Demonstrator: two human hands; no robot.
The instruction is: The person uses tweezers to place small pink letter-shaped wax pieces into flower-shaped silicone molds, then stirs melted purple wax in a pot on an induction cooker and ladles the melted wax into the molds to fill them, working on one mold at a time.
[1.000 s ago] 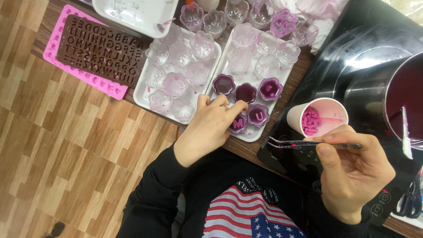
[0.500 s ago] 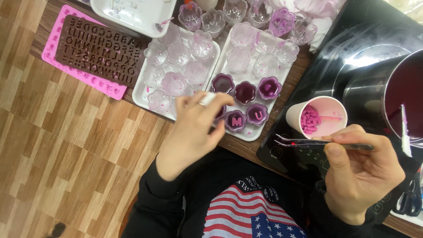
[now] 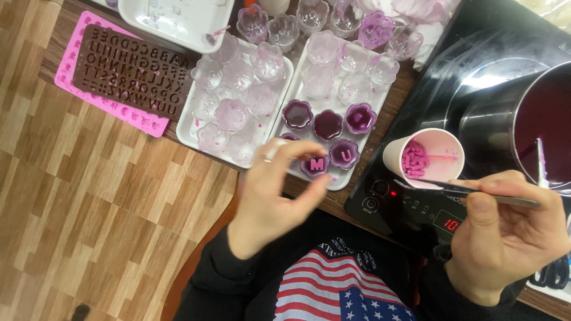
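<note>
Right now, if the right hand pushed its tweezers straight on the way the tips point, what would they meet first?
The right hand holds tweezers pointing left, tips at the paper cup of pink letters. They would probably meet the cup's near wall first, though depth is unclear and they might pass just in front of it.

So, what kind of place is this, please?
Probably a home craft or kitchen table: flower-shaped cups filled with purple liquid on white trays, a letter mould, and a pot on an induction hob.

We see metal tweezers [image 3: 476, 193] lying level at right | pink paper cup [image 3: 423, 156] of pink letters just beyond | purple flower cups [image 3: 328, 139] centre.
</note>
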